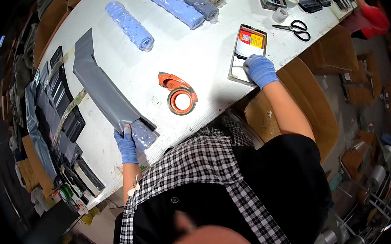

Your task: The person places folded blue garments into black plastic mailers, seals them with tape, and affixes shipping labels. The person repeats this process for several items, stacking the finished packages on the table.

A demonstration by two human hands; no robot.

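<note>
My left hand (126, 145), in a blue glove with the thumb on top, is closed on the near end of a long grey plastic mailing bag (110, 92). Out of that end shows a blue-grey roll in clear wrap (143, 136). The bag lies slantwise on the table, its far flap flat and narrow. My right hand (260, 71), gloved in blue too, reaches into a shallow tray (232, 63) at the table's right edge. Its fingers are drawn together by white cards (240, 69); what they pinch is hidden. Red and yellow cards (252, 38) lie at the tray's far end.
An orange tape dispenser (181, 98) stands mid-table. Beyond lie a light-blue wrapped roll (129, 26) and several more rolls (172, 5). Black scissors (297, 30) and tape rolls (280, 15) are at far right. Stacked grey bags (64, 102) line the left edge; cardboard boxes (294, 93) stand right.
</note>
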